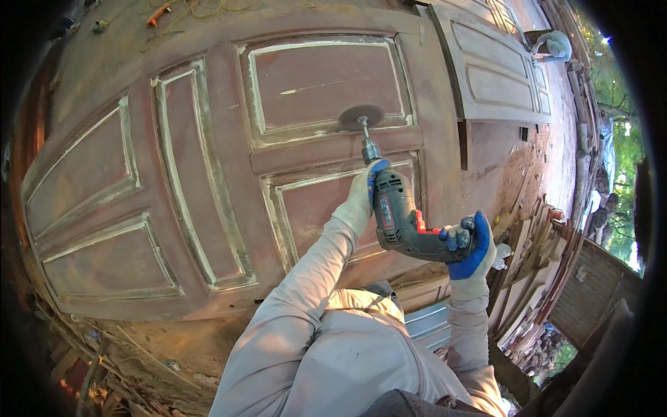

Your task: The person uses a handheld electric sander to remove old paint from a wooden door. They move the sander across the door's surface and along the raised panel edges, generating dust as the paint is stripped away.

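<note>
Head view took in a dusty open-air work area, its reddish ground strewn with debris. Largest on it was a brown panelled door lying flat, whatever bore it mostly hidden. Pale, scraped-looking bands outlined all five panels, so the mouldings seemed at least partly worked; patchy dark lines in the grooves, and the mostly brown panel faces and frame, suggested the job was only partway along. One light streak crossed the upper right panel. Beyond lay a greyer door, a co-worker bending at its far side. Scrap wood was heaped at the right.

Over the brown door, the person held a dark drill. The left hand had its gloved fingers wrapped round the front of the body; the right hand grasped the rear handle. A round disc on the drill's tip sat at the upper right panel's lower edge; contact could not be confirmed.
</note>
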The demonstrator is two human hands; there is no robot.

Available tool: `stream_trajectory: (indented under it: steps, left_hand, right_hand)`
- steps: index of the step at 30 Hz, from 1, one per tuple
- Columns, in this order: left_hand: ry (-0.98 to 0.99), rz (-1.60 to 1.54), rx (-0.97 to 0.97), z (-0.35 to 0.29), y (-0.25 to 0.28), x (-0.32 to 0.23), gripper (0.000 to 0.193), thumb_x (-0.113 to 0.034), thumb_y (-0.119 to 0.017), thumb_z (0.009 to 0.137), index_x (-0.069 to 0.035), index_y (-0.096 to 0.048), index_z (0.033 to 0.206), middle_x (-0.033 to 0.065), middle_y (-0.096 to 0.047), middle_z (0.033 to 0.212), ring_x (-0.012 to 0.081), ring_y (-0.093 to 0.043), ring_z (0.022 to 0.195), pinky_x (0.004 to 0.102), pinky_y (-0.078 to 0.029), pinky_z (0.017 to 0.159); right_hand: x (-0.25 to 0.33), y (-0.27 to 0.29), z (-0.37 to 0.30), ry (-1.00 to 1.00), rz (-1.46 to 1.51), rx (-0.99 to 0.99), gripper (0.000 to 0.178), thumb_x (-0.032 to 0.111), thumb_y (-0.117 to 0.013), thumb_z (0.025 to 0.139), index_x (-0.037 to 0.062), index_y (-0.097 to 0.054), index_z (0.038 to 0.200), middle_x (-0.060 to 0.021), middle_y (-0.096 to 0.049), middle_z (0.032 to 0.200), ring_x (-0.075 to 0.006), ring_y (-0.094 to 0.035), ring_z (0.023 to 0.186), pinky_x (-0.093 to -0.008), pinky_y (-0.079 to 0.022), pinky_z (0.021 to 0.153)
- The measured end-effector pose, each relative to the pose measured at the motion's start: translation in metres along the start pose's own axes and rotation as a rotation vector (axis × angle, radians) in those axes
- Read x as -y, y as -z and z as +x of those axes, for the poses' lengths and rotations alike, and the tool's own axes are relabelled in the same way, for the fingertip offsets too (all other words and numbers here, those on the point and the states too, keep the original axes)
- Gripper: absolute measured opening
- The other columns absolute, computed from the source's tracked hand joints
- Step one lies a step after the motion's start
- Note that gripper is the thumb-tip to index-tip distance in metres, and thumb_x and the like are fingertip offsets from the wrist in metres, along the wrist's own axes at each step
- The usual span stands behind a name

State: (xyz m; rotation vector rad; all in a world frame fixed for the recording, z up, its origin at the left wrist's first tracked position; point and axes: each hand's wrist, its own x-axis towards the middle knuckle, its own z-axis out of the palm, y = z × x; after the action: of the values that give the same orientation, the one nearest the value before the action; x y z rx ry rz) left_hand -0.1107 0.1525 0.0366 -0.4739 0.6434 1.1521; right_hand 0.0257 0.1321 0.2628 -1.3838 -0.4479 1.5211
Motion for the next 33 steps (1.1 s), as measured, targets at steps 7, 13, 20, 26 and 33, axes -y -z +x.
stream_trajectory:
  steps: [7,13,20,26,33]
  left_hand:
    - [-0.008,0.035,-0.049,-0.018,0.027,-0.018,0.02,-0.026,-0.066,0.088,-0.007,-0.061,0.092,0.0035,-0.065,0.076,0.0149,-0.063,0.061,0.0295,-0.054,0.058]
    - [-0.025,0.179,-0.114,-0.008,0.006,-0.003,0.024,-0.031,-0.069,0.085,-0.009,-0.064,0.091,0.0014,-0.064,0.075,0.0133,-0.061,0.061,0.0286,-0.052,0.057]
    - [-0.007,0.17,-0.118,-0.02,0.018,-0.016,0.023,-0.032,-0.066,0.087,-0.009,-0.063,0.089,0.001,-0.064,0.074,0.0133,-0.061,0.061,0.0286,-0.051,0.059]
    - [-0.057,0.055,-0.1,-0.059,0.053,-0.059,0.021,-0.029,-0.062,0.09,-0.008,-0.061,0.09,0.0043,-0.066,0.076,0.0177,-0.065,0.063,0.0328,-0.055,0.06]
    - [-0.009,0.12,-0.036,-0.028,0.025,-0.018,0.022,-0.028,-0.063,0.089,-0.007,-0.062,0.095,0.0028,-0.065,0.077,0.0145,-0.063,0.066,0.0301,-0.053,0.062]
  right_hand:
    - [-0.023,0.006,-0.006,0.001,-0.089,0.011,0.031,0.028,-0.044,0.1,0.0079,-0.052,0.077,-0.0009,-0.039,0.052,-0.0189,-0.044,0.049,-0.0385,-0.045,0.067]
    - [-0.019,0.017,-0.004,0.011,0.023,-0.009,0.032,0.027,-0.046,0.099,0.0054,-0.054,0.077,-0.0028,-0.041,0.052,-0.0201,-0.046,0.049,-0.0396,-0.047,0.066]
    - [-0.031,0.014,-0.008,0.048,-0.012,0.0,0.03,0.024,-0.047,0.099,0.0042,-0.054,0.077,-0.008,-0.051,0.061,-0.0216,-0.052,0.053,-0.0408,-0.05,0.065]
    - [-0.06,-0.005,-0.016,-0.066,-0.001,0.025,0.028,0.018,-0.048,0.098,0.0024,-0.052,0.075,-0.0076,-0.052,0.062,-0.0183,-0.051,0.051,-0.0356,-0.049,0.058]
    - [-0.036,0.003,-0.021,0.021,-0.064,-0.072,0.033,0.027,-0.041,0.1,0.008,-0.053,0.076,-0.0026,-0.042,0.052,-0.0188,-0.043,0.049,-0.0388,-0.045,0.067]
